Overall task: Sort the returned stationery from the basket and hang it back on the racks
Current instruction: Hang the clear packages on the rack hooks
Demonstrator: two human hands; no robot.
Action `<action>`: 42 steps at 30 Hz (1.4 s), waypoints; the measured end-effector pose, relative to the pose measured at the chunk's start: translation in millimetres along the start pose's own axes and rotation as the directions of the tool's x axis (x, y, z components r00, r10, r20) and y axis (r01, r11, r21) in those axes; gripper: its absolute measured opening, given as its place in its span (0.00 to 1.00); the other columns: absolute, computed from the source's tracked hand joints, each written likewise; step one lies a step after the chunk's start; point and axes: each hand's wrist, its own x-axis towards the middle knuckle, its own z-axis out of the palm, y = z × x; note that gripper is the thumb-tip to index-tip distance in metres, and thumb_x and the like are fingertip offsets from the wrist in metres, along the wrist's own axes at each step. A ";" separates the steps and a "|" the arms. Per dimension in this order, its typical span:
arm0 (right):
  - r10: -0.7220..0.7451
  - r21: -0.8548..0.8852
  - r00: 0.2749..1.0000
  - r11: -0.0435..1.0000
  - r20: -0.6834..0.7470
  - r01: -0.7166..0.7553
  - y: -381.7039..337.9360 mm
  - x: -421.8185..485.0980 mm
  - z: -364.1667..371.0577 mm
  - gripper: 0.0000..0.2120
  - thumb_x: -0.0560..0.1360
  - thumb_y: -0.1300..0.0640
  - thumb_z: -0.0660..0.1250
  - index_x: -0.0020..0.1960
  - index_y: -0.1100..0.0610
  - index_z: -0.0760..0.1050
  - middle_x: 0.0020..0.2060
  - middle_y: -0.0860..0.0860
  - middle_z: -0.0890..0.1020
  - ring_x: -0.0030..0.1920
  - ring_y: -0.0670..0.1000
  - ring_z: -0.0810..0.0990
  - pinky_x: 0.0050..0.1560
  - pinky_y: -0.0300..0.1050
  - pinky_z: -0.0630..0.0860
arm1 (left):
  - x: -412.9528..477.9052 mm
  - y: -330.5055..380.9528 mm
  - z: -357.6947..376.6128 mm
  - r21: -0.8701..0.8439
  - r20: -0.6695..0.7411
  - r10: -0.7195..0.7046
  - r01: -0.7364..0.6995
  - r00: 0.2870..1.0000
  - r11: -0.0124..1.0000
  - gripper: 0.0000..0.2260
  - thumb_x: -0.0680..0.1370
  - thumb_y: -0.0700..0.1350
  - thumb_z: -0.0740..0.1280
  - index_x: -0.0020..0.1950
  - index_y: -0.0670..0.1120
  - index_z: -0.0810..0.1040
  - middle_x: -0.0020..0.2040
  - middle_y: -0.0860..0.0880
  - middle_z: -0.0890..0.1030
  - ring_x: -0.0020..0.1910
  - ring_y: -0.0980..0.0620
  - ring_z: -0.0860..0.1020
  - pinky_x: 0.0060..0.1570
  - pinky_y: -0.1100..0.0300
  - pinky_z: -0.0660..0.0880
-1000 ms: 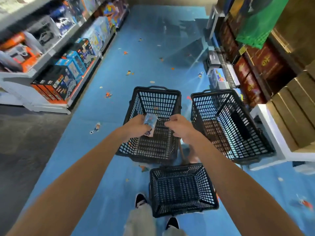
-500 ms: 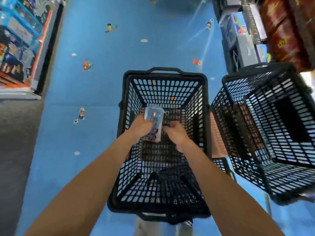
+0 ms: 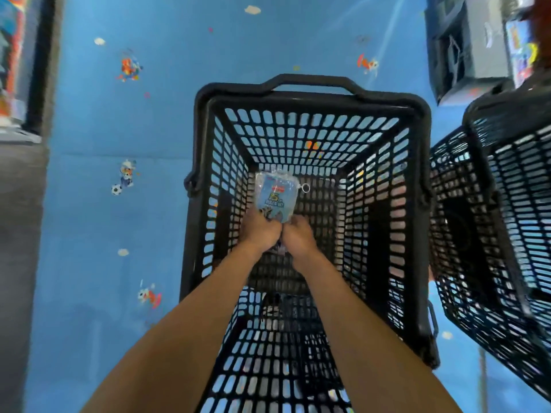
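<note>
Glossy packet [image 3: 275, 194] over latticed basket [image 3: 313, 93]

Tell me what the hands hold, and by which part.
The left hand and right hand both grip a small blue packet by its near end.

Packet [image 3: 275, 193] bottom behind hands [image 3: 261, 231] [image 3: 299, 237]; right basket [image 3: 512, 174] cropped; left shelf [image 3: 13, 55] blurred.
</note>
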 end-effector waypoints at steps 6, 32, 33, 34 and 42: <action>-0.010 0.017 1.000 1.000 -0.019 0.010 20.9 29.2 0.8 0.20 0.68 0.52 0.66 0.58 0.55 0.80 0.49 0.54 0.86 0.49 0.56 0.86 0.47 0.60 0.85 | 4.3 -2.5 0.8 0.036 -0.011 -0.072 0.072 0.997 0.997 0.14 0.78 0.47 0.70 0.63 0.45 0.79 0.55 0.45 0.83 0.53 0.42 0.81 0.48 0.54 0.79; -0.178 0.420 0.975 0.881 -0.134 0.218 -2.9 -127.9 -30.5 0.09 0.81 0.55 0.63 0.53 0.59 0.78 0.51 0.60 0.85 0.52 0.60 0.86 0.54 0.66 0.82 | -129.2 42.6 -45.8 -0.561 0.500 -0.010 0.333 0.866 0.758 0.14 0.77 0.51 0.69 0.59 0.45 0.82 0.46 0.42 0.85 0.47 0.41 0.83 0.46 0.43 0.81; -0.200 0.395 0.971 0.888 -0.130 0.236 -2.3 -137.3 -32.6 0.09 0.81 0.54 0.62 0.53 0.58 0.79 0.51 0.60 0.86 0.52 0.60 0.86 0.54 0.66 0.82 | -141.3 42.7 -48.8 -0.556 0.521 -0.004 0.343 0.854 0.757 0.13 0.79 0.52 0.67 0.58 0.45 0.82 0.46 0.43 0.86 0.48 0.41 0.83 0.47 0.42 0.82; -0.226 0.363 0.966 0.896 -0.124 0.256 -1.9 -147.9 -34.4 0.11 0.80 0.53 0.62 0.53 0.58 0.79 0.51 0.60 0.86 0.52 0.60 0.86 0.53 0.66 0.82 | -154.2 42.3 -52.1 -0.552 0.535 -0.002 0.352 0.845 0.755 0.14 0.80 0.53 0.66 0.58 0.46 0.82 0.48 0.43 0.86 0.50 0.41 0.84 0.49 0.42 0.81; -0.427 0.047 0.902 0.904 0.056 0.425 29.0 -244.5 -62.9 0.09 0.84 0.54 0.58 0.53 0.55 0.76 0.49 0.56 0.82 0.53 0.58 0.83 0.56 0.60 0.81 | -265.8 8.5 -56.0 -0.656 0.469 0.072 0.292 0.880 0.696 0.11 0.82 0.51 0.67 0.60 0.47 0.79 0.53 0.41 0.85 0.51 0.41 0.85 0.52 0.38 0.82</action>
